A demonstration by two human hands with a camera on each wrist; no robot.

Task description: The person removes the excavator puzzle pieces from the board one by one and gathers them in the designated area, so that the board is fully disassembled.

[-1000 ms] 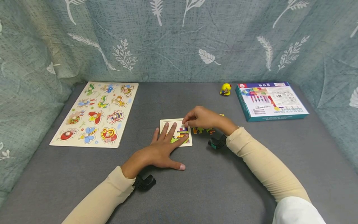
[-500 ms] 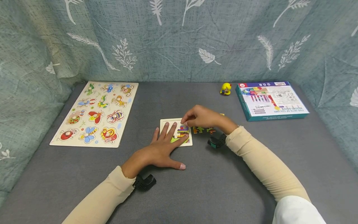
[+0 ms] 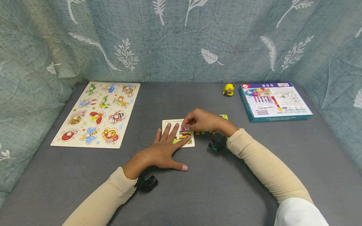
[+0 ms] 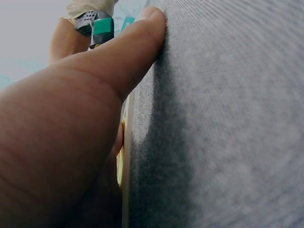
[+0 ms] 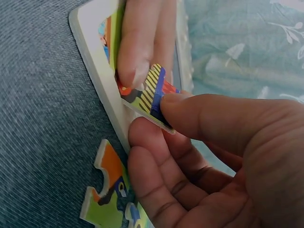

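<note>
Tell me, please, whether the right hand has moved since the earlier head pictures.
Yes; the right hand has shifted slightly left, judged against the yellow figurine.

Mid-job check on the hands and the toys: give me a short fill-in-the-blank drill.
1. While the left hand lies spread over the puzzle tray, the ____ hand pinches a puzzle piece.
2. The small toy beside the box is mostly ____.
3. In the head view, the bug board lies toward the table's ____ side.

Missing words: right; yellow; left.
</note>
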